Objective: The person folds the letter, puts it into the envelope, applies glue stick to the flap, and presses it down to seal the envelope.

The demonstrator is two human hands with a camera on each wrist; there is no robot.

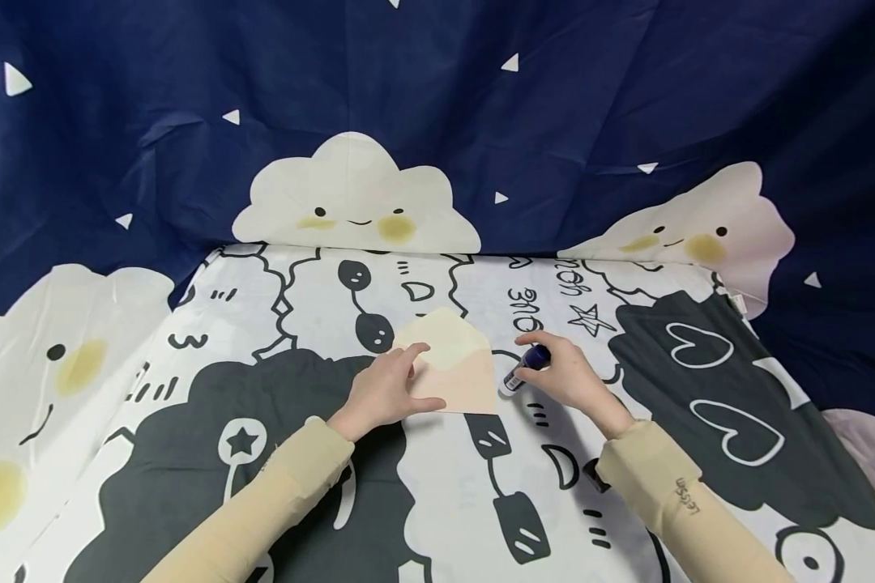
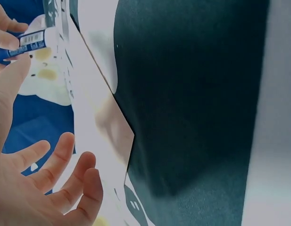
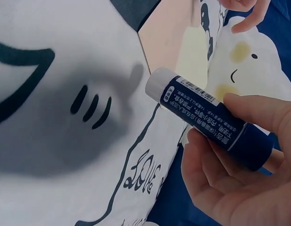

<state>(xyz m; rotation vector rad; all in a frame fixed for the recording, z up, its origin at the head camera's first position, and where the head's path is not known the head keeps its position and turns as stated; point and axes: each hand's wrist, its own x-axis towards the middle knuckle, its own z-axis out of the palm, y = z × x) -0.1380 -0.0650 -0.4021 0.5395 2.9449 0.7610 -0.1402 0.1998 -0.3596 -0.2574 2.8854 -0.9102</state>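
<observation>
A peach envelope (image 1: 470, 385) with its pale cream flap unfolded toward the far side lies flat on the patterned cloth. My left hand (image 1: 382, 389) hovers at the envelope's left side, thumb and fingers spread with nothing between them. To the right of the envelope, my right hand (image 1: 570, 374) pinches a glue stick (image 3: 197, 106) between thumb and fingers. The stick is tilted, its white end toward the cloth and envelope, its dark blue cap end (image 3: 258, 148) within the hand. A barcode and printed text show on its label.
A white and dark grey cloth (image 1: 452, 494) with cartoon drawings covers the work surface. Behind it hangs a navy curtain (image 1: 437, 73) with smiling clouds and small white triangles. A small dark object (image 1: 595, 475) shows beside the right wrist.
</observation>
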